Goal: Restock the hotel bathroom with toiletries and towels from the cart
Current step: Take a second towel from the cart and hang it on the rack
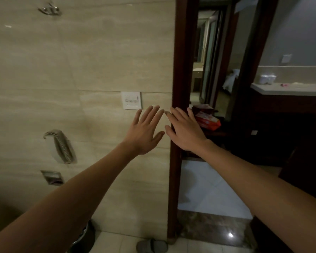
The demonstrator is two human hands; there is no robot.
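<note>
In the head view, left hand (146, 129) and right hand (185, 131) were spread, holding nothing, with red packets (208, 121) at the right's three o'clock, past the door frame (179, 52), where a hasty dim-light reach might knock them down

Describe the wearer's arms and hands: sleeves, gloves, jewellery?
The left hand and right hand wear no gloves; no rings show on the fingers. The left forearm and right forearm are bare to the frame edge: no sleeves, watch or wristband in view.
</note>
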